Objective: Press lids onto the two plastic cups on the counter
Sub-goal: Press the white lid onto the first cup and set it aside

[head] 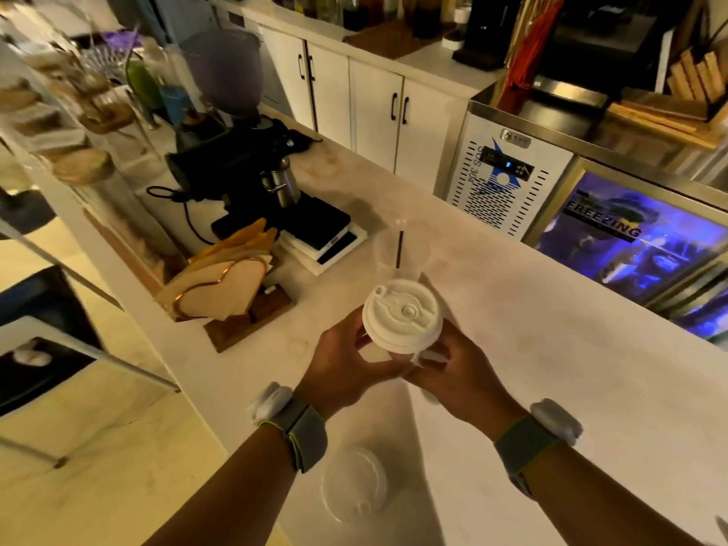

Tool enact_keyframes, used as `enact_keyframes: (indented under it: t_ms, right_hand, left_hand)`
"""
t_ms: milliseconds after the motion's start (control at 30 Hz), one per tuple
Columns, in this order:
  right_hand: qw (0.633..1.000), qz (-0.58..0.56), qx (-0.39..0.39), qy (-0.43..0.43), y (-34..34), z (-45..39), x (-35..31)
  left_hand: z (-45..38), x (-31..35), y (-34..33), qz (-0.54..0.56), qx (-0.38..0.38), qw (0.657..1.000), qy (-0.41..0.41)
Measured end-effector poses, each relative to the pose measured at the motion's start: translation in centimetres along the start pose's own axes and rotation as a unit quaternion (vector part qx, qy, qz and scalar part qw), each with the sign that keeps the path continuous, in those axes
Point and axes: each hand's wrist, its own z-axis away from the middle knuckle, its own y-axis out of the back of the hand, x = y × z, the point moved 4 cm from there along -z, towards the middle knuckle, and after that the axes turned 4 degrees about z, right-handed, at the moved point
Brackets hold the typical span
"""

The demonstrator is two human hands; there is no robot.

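Nearest, on the white counter (551,348): clear lid (353,482), flat, translucent, round, between the forearms. Probably parked within reach for the second cup.

Mid-counter: left hand (346,364) and right hand (457,368) both closed around the near cup (398,350) from either side, fingers curled just under the rim. Likely bracing the soft wall while the lid seats. White lid (402,315) on top, opaque, embossed, with a small sip tab at far left edge. Looks level; whether fully snapped, cannot tell.

Just beyond: second cup (400,252), clear, upright, open, dark straw (399,248) inside. Still unlidded.

Far left: black coffee grinder (236,159).
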Motion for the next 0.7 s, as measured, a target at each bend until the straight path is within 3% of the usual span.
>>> enact_keyframes:
  t_ms: [333,467,700]
  right_hand:
    - [0.999,-0.038,0.005,0.020,-7.4,-6.9,-1.9]
    - [1.000,-0.021,0.017,0.016,-9.0,-10.0,-2.2]
    - [0.999,-0.030,0.033,0.008,-10.5,-13.6,-1.5]
  left_hand:
    - [-2.1,-2.3,7.6,-0.047,0.090,0.994,0.025]
    - [-4.3,-2.9,9.4,-0.048,0.089,0.995,-0.001]
    - [-7.9,-5.3,10.9,-0.030,0.082,0.996,0.026]
